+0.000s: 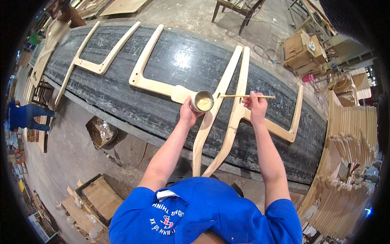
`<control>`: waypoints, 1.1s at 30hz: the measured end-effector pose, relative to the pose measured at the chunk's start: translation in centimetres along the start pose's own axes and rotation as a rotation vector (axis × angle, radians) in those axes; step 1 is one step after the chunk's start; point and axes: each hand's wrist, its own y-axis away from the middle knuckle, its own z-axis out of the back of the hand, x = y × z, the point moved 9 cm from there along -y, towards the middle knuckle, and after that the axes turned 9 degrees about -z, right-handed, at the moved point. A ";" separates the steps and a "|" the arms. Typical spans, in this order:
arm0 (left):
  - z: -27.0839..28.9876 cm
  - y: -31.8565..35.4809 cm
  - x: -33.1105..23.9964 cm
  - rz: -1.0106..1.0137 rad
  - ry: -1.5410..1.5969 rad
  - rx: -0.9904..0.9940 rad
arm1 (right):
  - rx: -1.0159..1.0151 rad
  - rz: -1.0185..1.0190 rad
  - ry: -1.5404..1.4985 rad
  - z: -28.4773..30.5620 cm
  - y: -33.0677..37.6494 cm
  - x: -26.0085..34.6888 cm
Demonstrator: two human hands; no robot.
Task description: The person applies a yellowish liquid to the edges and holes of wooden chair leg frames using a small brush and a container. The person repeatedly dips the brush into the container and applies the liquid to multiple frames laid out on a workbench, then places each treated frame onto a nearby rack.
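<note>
Over the dark, scuffed tabletop (pixel 170 61), a small metal cup (pixel 202 101) of pale yellow glue sits in the left hand (pixel 187 112), above a curved frame of light, unfinished wood (pixel 211 122). A thin wooden stick (pixel 248 96) lies level, its tip at the frame just beside the cup. More such frames (pixel 148 69) lie spread along the tabletop (one (pixel 280 126) right under the right wrist). Left fingers wrap the cup; the right hand (pixel 256 106) pinches the stick, both forearms stretched forward.
</note>
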 end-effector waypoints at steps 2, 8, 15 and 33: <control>0.8 0.3 -0.5 -0.013 -0.021 0.015 | 0.023 0.081 0.193 -1.1 -0.7 1.0; 3.1 0.5 -0.8 -0.021 -0.028 -0.027 | 0.105 0.296 0.668 -6.3 -1.3 1.7; 4.3 2.1 -0.5 -0.036 0.003 -0.086 | 0.152 0.390 0.884 -8.3 -2.1 -0.1; 11.8 9.7 -3.2 -0.060 0.053 -0.123 | 0.525 0.212 1.042 -10.0 -4.1 -1.6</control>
